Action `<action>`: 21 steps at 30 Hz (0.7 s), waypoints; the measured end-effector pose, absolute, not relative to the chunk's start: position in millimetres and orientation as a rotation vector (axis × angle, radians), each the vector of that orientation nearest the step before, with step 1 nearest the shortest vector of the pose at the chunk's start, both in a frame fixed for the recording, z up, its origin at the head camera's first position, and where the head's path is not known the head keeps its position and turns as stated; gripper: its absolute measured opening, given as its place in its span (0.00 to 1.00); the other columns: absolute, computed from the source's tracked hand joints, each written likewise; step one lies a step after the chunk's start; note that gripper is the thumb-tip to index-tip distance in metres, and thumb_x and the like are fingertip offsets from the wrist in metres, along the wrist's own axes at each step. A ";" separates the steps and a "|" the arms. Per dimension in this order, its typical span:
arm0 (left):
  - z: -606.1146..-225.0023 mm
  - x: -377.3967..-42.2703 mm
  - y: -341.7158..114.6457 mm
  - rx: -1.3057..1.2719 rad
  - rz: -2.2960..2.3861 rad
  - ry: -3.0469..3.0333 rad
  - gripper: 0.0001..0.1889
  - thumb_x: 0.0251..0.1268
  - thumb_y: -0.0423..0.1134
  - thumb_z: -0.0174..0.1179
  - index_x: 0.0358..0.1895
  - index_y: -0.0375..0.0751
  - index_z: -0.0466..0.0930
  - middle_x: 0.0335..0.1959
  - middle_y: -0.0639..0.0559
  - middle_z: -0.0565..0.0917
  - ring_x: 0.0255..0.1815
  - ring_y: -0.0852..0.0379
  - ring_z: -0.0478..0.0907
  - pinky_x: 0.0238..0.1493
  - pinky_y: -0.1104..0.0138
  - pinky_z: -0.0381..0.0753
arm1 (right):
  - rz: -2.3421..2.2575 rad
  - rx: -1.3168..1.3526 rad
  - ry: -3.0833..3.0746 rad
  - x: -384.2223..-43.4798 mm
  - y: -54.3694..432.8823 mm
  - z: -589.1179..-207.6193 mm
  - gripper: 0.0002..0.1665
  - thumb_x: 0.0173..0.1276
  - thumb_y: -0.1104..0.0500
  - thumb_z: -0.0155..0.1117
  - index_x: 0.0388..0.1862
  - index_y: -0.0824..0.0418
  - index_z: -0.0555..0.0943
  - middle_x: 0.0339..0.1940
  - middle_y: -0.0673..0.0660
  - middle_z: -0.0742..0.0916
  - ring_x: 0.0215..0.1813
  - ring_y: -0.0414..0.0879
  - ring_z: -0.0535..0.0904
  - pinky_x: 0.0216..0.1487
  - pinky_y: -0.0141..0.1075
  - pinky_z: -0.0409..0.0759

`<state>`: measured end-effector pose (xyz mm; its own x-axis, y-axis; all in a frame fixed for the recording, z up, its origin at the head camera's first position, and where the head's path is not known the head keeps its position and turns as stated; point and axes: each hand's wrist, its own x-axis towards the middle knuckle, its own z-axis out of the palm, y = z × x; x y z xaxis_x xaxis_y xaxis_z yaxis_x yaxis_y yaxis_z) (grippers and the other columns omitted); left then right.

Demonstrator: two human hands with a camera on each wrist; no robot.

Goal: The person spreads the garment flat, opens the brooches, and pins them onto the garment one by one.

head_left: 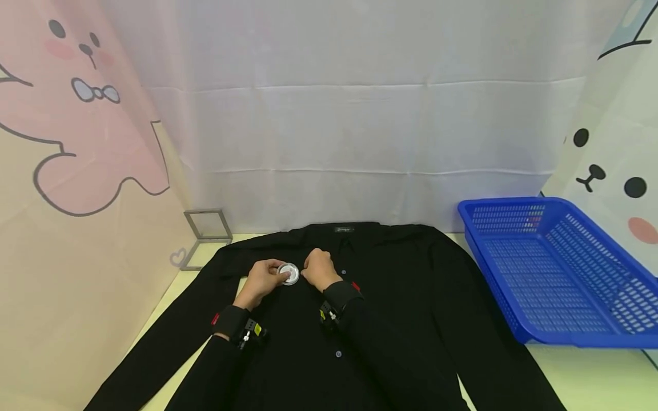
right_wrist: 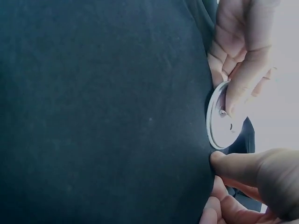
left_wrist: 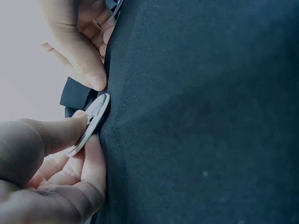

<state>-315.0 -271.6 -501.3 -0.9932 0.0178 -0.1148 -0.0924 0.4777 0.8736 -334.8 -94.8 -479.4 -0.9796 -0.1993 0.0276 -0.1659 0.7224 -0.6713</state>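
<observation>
A black button-up shirt (head_left: 396, 302) lies spread out, collar at the far side. Over its left chest area my left hand (head_left: 261, 281) pinches a round silver badge (head_left: 292, 274) between thumb and fingers. In the left wrist view the badge (left_wrist: 96, 116) is tilted, one edge close to the dark cloth. A small metal fitting shows on the badge's face (right_wrist: 219, 126) in the right wrist view, beside the left thumb. Just right of the badge, my right hand (head_left: 321, 270) pinches the shirt's cloth, its thumb tip right by the badge's rim.
A blue plastic basket (head_left: 555, 338) stands on the right, beside the shirt's sleeve. At the back left is a grey open frame (head_left: 208, 212). Pale cloth curtains (head_left: 334, 125) with cartoon animals close off the back and sides of the light yellow table (head_left: 591, 374).
</observation>
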 end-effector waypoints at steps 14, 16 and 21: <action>-505.1 -317.0 -268.4 -0.062 1.553 2.616 0.16 0.71 0.33 0.66 0.59 0.32 0.82 0.39 0.42 0.87 0.34 0.55 0.84 0.39 0.65 0.84 | -1.134 -0.226 2.850 -335.9 -90.0 -479.1 0.16 0.68 0.69 0.68 0.19 0.62 0.88 0.15 0.52 0.84 0.25 0.48 0.78 0.27 0.33 0.75; -504.9 -317.3 -269.6 -0.040 1.552 2.607 0.17 0.71 0.33 0.66 0.59 0.32 0.82 0.40 0.42 0.87 0.35 0.55 0.84 0.40 0.64 0.86 | -1.132 -0.209 2.847 -336.1 -91.2 -479.2 0.22 0.69 0.69 0.65 0.13 0.62 0.83 0.09 0.50 0.76 0.18 0.45 0.71 0.22 0.32 0.67; -502.1 -316.0 -277.1 0.050 1.581 2.585 0.17 0.71 0.32 0.65 0.60 0.31 0.80 0.41 0.38 0.85 0.36 0.52 0.86 0.41 0.62 0.89 | -1.149 -0.188 2.810 -335.9 -94.7 -478.9 0.26 0.69 0.69 0.65 0.09 0.58 0.76 0.07 0.48 0.68 0.15 0.42 0.66 0.20 0.31 0.62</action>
